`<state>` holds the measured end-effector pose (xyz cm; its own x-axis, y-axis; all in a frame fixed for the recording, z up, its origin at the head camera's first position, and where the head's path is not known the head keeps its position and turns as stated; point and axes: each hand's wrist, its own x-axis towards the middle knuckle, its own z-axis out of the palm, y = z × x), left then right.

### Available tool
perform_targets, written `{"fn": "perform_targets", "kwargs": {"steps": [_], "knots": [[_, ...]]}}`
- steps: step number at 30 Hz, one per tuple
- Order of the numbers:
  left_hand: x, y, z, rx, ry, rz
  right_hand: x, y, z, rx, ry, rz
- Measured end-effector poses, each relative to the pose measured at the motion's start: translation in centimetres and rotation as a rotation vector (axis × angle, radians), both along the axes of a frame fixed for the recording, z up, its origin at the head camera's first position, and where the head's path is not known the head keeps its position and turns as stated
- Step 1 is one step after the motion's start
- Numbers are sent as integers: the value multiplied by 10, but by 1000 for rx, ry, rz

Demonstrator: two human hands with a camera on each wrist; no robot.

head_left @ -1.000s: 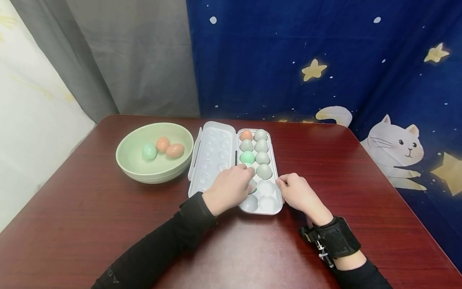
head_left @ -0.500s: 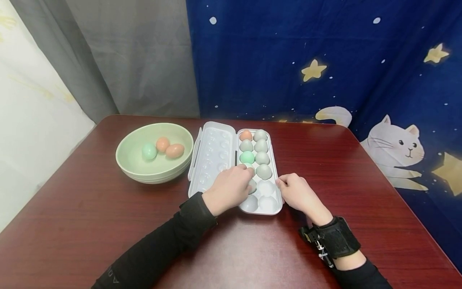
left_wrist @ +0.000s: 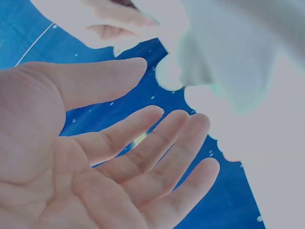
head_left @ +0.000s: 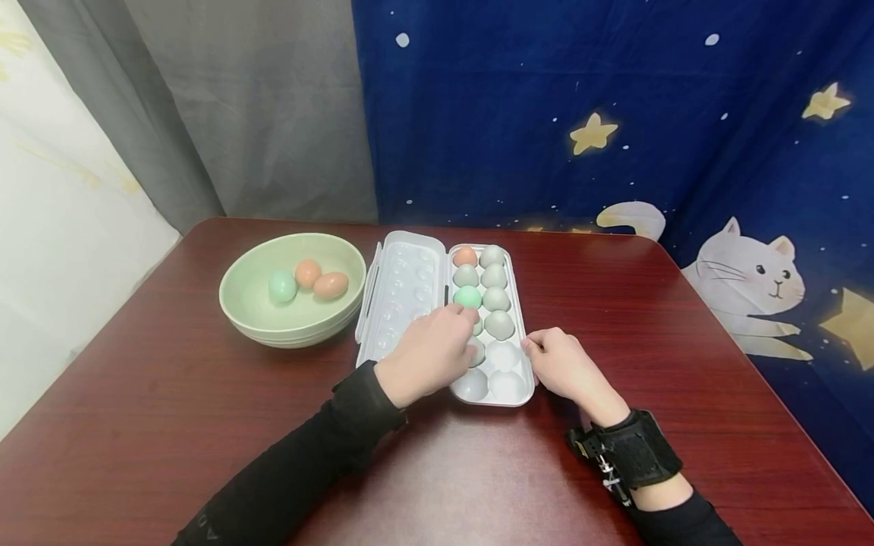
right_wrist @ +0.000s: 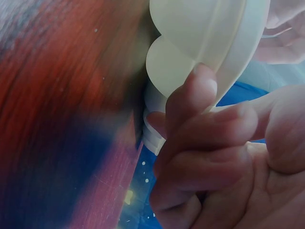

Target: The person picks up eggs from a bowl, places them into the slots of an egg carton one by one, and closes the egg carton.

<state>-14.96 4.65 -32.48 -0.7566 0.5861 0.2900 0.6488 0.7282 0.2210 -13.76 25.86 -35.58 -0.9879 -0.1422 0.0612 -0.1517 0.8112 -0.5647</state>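
While my R hand (head_left: 563,365) pinches the right edge of the white egg carton (head_left: 507,387) btwn thumb & fingers, my L hand (head_left: 433,350) hangs over the carton's L col. L fingers are loosely straight w/ the thumb held apart, as the L wrist view shows; can't tell if a fingertip touches the pale green egg (head_left: 478,326) right under them. A grey egg (head_left: 477,352) sits just nearer me, partly hidden by that hand.

Carton's on the reddish-brown counter (head_left: 437,485), approx. mid, w/ its clear lid (head_left: 399,284) folded open to the L. Farther up the L col.: mint egg (head_left: 467,296), another grey one (head_left: 466,275), then an orange egg (head_left: 465,258) at the far end. R col. has four greyish eggs (head_left: 500,324), w/ hollow cups at the near end.

L of the lid, a pale green bowl (head_left: 249,296) holds 3 eggs: a mint one (head_left: 282,287) & two orange ones (head_left: 331,285). Behind the counter, a blue curtain (head_left: 478,91) w/ stars, plus a printed cat (head_left: 758,273) on the R.
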Motion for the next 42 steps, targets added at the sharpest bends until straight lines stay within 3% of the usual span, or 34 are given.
{"fn": "perform_targets", "kwargs": {"steps": [10, 16, 22, 26, 37, 42], "knots": [[8, -17, 32, 35, -38, 29, 0, -1, 0, -14, -6, -6], [2, -55, 43, 114, -10, 109, 2, 1, -2, -18, -17, -1], [-12, -107, 43, 135, 71, 233, 6, 3, -1, -21, -16, -1], [-19, -131, 37, 163, 53, 253, 8, 4, 1, -18, -7, 7], [-37, -176, 31, -6, 76, 228, 7, 4, 2, -16, -17, 8], [-58, -183, 33, -94, 127, 114, 8, 4, 2, -22, -16, 4]]}}
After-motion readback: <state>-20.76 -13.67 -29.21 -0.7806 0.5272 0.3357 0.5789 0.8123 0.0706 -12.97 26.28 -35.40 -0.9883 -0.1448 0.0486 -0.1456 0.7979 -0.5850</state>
